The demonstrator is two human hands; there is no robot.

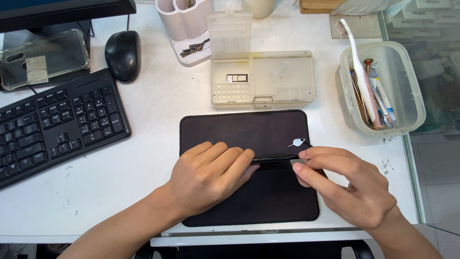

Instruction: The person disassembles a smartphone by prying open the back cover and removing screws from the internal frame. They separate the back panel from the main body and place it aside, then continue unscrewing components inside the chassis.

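Between my two hands, a dark phone (274, 158) stood on its long edge over the black work mat (225, 129), only a thin strip of it showing. My left hand (211, 177) was curled over its near end, fingers wrapped down tight to keep it upright. My right hand (342, 184) pinched the far end between thumb and forefinger, with what looked like a small grey pick or card under the thumb; I could not tell exactly what it was. Just beyond my right fingertips lay a silver ejector pin (297, 142) on the mat. Farther off past both hands sat a beige parts box (282, 79) with its lid open, and to the right of my right hand a clear tub (407, 91) of tools. To do this well, I judged, the left hand had to stay the anchor while the right worked gently along the edge, with light pressure and no twisting, so nothing slipped or cracked.
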